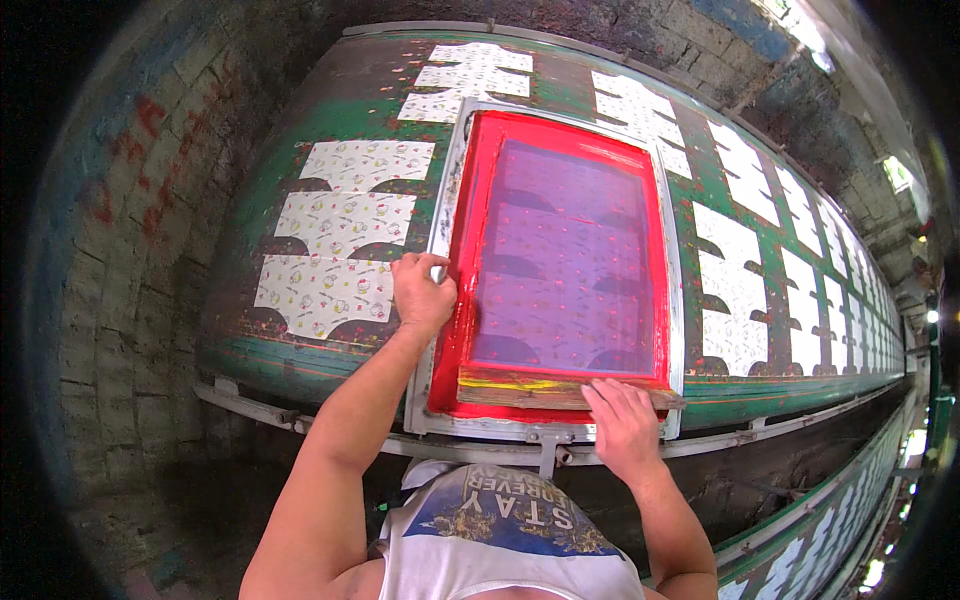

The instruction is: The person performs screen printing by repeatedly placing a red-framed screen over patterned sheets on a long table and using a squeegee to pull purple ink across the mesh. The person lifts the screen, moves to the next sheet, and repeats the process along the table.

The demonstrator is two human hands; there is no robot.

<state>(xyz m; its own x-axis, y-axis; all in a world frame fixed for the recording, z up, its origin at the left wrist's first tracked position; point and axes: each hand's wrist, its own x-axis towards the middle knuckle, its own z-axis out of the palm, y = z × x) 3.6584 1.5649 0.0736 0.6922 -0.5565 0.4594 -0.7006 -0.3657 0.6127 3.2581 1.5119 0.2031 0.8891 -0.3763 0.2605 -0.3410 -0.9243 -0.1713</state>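
Note:
A silkscreen frame (672, 260) with pale metal sides lies on the long green table in front of me. Its mesh (565, 270) looks purple, bordered by wet red ink, and pale cloth pieces show dimly through it. My left hand (424, 292) is closed at the frame's left side, with a short pale grip or knob between thumb and fingers. At the near end of the screen rests a wooden squeegee (520, 388) streaked with yellow and red. My right hand (626, 425) grips the squeegee near its right end, fingers over the top.
White printed cloth pieces (345, 235) lie in rows on the green table (340, 115), left of the frame and far to the right. A metal rail (270, 412) runs along the near edge. A block wall (130, 250) stands at left, and another table (770, 560) at lower right.

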